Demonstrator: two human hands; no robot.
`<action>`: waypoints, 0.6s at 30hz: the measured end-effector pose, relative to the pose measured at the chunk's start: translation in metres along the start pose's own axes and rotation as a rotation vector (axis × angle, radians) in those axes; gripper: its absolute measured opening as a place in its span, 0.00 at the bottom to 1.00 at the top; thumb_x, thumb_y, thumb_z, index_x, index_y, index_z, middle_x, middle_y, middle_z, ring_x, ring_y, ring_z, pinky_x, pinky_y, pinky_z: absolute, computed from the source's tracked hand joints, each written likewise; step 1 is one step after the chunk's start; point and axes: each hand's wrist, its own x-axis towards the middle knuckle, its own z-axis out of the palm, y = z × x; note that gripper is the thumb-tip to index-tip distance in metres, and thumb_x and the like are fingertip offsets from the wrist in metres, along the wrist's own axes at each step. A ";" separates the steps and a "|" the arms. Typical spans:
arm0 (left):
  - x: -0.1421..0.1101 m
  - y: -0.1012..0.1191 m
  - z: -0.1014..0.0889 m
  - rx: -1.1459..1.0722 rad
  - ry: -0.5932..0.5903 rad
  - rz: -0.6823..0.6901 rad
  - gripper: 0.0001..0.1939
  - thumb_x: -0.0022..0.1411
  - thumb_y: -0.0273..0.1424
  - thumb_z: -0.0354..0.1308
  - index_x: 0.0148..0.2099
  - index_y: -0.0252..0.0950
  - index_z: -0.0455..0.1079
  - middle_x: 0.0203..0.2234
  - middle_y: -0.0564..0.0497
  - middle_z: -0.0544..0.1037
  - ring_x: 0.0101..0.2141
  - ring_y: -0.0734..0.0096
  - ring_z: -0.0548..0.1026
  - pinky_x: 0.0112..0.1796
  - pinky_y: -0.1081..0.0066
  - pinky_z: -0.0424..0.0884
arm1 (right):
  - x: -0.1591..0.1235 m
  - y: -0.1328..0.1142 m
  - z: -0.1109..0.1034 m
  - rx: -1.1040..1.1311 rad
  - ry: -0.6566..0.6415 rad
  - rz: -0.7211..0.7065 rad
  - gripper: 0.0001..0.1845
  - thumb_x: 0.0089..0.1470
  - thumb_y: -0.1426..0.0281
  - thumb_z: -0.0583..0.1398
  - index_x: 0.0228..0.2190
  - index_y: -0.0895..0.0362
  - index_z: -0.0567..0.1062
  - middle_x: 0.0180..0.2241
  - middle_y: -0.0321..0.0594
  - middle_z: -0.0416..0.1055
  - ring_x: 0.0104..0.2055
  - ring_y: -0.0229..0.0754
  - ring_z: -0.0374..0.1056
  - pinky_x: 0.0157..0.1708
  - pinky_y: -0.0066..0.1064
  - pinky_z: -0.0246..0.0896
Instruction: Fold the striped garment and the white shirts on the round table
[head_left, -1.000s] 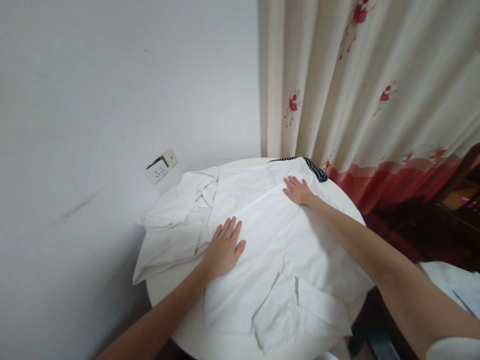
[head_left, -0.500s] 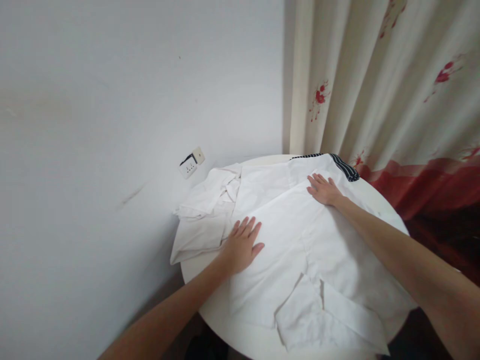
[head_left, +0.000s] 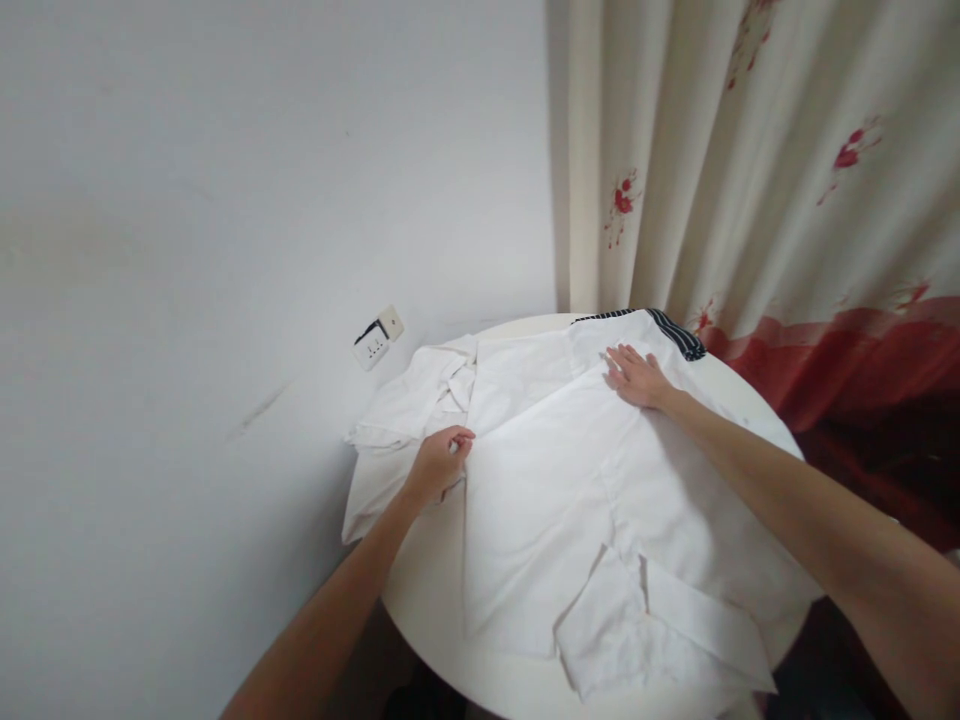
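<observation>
Beneath and between our two hands, a white shirt (head_left: 547,500) is lying spread over a round white table (head_left: 420,610). Hands are working well apart. Our left hand (head_left: 437,462) is pinching the shirt's left edge, thumb and fingertips meeting on the cloth. Our right hand (head_left: 637,378) is resting palm down with fingers spread, gripping nothing, just short of a black-and-white striped trim (head_left: 679,338).

Progress: we are judging the laying-out to be well along, since the broad panel between the hands is lying mostly flat. Smoothing is looking unfinished. A long crease is running from the left fingertips towards the right hand, and softer wrinkles are showing on the near side of both. Just beyond the left hand, bunched white cloth (head_left: 397,400) is sitting rumpled and partly overhanging the table; whether it is belonging to the same shirt, we are not able to tell.

Appearance: the shirt is looking plain, matte and thin, with faint seam lines showing. Nearer us than either hand, a sleeve-like flap (head_left: 622,630) is lying folded and creased. Past the right hand, a red-flowered curtain (head_left: 697,150) is hanging; past the left, a wall socket (head_left: 371,350) is showing.
</observation>
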 end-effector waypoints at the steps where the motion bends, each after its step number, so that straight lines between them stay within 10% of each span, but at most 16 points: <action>1: 0.000 0.000 0.000 0.010 -0.001 -0.012 0.13 0.62 0.30 0.52 0.44 0.36 0.76 0.33 0.50 0.80 0.35 0.65 0.77 0.43 0.67 0.72 | 0.000 -0.003 -0.002 0.000 0.009 0.000 0.33 0.68 0.58 0.40 0.69 0.58 0.55 0.72 0.51 0.45 0.73 0.55 0.39 0.66 0.60 0.36; 8: -0.018 0.033 0.010 0.335 0.112 0.208 0.21 0.63 0.25 0.51 0.58 0.33 0.70 0.53 0.38 0.74 0.54 0.55 0.72 0.56 0.55 0.67 | -0.003 -0.023 -0.001 -0.012 -0.001 -0.027 0.31 0.68 0.57 0.43 0.65 0.57 0.62 0.70 0.52 0.49 0.73 0.56 0.41 0.66 0.58 0.38; 13: -0.029 0.089 0.049 0.299 -0.152 0.460 0.28 0.74 0.40 0.45 0.71 0.37 0.55 0.69 0.42 0.58 0.68 0.55 0.56 0.64 0.51 0.57 | -0.004 -0.038 0.001 -0.055 0.001 0.007 0.33 0.67 0.57 0.45 0.67 0.59 0.58 0.71 0.56 0.46 0.73 0.58 0.39 0.66 0.63 0.34; 18: -0.026 0.106 0.079 0.318 -0.176 0.490 0.28 0.76 0.39 0.39 0.73 0.38 0.50 0.71 0.45 0.53 0.70 0.55 0.49 0.65 0.46 0.52 | -0.031 -0.100 -0.005 -0.022 0.029 -0.173 0.34 0.66 0.61 0.44 0.68 0.62 0.54 0.72 0.55 0.43 0.74 0.54 0.36 0.68 0.59 0.31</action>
